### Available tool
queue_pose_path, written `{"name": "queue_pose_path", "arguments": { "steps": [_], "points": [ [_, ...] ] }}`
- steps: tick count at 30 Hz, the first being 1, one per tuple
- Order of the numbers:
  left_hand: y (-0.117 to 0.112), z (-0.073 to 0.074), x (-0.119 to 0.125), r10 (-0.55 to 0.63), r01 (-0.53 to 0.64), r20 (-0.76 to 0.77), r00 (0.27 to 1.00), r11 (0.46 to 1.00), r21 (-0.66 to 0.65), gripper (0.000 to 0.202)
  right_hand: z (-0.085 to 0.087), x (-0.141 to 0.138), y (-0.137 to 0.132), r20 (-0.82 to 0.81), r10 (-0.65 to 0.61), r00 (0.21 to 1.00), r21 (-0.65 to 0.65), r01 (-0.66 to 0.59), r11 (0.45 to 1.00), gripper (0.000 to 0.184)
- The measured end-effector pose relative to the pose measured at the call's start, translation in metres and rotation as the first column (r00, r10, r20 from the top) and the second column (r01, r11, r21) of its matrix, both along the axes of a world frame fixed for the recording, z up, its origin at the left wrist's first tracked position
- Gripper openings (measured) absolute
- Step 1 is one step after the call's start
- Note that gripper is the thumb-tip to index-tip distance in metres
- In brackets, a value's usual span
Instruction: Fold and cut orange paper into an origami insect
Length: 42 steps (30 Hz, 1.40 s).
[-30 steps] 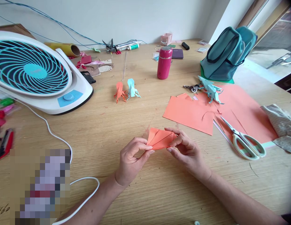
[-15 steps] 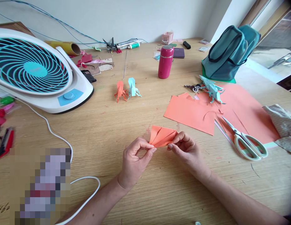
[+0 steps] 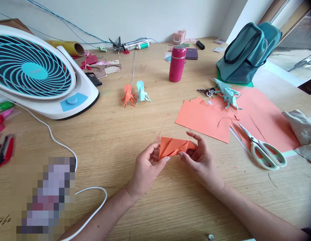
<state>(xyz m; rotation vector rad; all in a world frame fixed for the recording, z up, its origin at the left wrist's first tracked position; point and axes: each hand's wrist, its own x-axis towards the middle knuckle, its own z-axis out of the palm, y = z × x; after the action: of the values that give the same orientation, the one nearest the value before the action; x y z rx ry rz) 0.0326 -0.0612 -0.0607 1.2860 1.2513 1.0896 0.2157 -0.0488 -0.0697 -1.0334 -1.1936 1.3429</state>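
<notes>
Both forearms angle in from the near edge. The left hand (image 3: 145, 169) and right hand (image 3: 200, 160) pinch a folded orange paper piece (image 3: 174, 147) between them (thumbs underneath), just above the wooden table (image 3: 115, 140). Scissors (image 3: 264, 151) lie right; orange paper sheets (image 3: 208, 117) beyond.

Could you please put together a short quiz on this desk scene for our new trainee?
1. True or false: the left hand and the right hand both pinch the folded orange paper piece.
2. Where are the scissors with pale green handles? A) in the left hand; B) lying partly on the large flat orange paper sheet; C) in the right hand.
3. Fill in: beside the small orange folded-paper figure stands a second folded-paper figure, coloured ____.
Key: 1 true; 2 B; 3 light blue.
</notes>
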Motion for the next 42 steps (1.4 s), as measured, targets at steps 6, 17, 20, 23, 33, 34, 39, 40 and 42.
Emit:
{"name": "queue_pose_path", "arguments": {
  "steps": [6,17,20,23,33,34,39,40,42],
  "points": [
    [0.004,-0.0021,-0.0053,-0.03,0.028,-0.028,0.999,0.997,-0.065,0.017,-0.0019,-0.0004,-0.0013,0.015,0.042,0.999,-0.011,-0.042,0.999,0.053],
    [0.0024,-0.0012,-0.0009,-0.048,0.067,0.089,0.995,0.974,-0.217,0.026,-0.0001,-0.006,0.0035,-0.051,0.056,0.997,-0.067,-0.06,0.996,0.067],
    [0.0013,-0.0014,-0.0003,-0.061,0.071,0.059,0.996,0.977,-0.202,0.023,-0.0002,-0.0052,0.0032,-0.049,0.034,0.998,-0.095,-0.039,0.995,0.07],
    [0.0012,-0.0016,0.0006,-0.065,0.071,0.036,0.997,0.976,-0.205,0.024,-0.0007,-0.0057,0.0014,-0.038,0.028,0.999,-0.113,-0.032,0.993,0.071],
    [0.0017,-0.0021,0.0031,-0.036,0.038,0.011,0.999,0.975,-0.219,0.029,-0.0005,-0.0032,0.0026,-0.032,0.062,0.998,-0.168,-0.066,0.984,0.088],
    [0.002,-0.0012,0.0026,-0.038,0.039,0.01,0.999,0.974,-0.223,0.029,0.0001,-0.0021,0.0033,-0.036,0.065,0.997,-0.185,-0.071,0.98,0.09],
    [0.0034,0.0004,-0.0005,-0.059,0.065,0.03,0.998,0.972,-0.225,0.029,0.0024,0.0007,0.0041,-0.034,0.063,0.997,-0.224,-0.069,0.972,0.087],
    [0.0034,0.0,-0.0008,-0.056,0.063,0.036,0.998,0.972,-0.228,0.028,0.0021,0.0007,0.004,-0.033,0.065,0.997,-0.22,-0.07,0.973,0.086],
    [0.0032,-0.0005,-0.0009,-0.05,0.058,0.043,0.998,0.971,-0.231,0.027,0.0009,0.0004,0.004,-0.04,0.073,0.997,-0.198,-0.08,0.977,0.086]
  ]
}}
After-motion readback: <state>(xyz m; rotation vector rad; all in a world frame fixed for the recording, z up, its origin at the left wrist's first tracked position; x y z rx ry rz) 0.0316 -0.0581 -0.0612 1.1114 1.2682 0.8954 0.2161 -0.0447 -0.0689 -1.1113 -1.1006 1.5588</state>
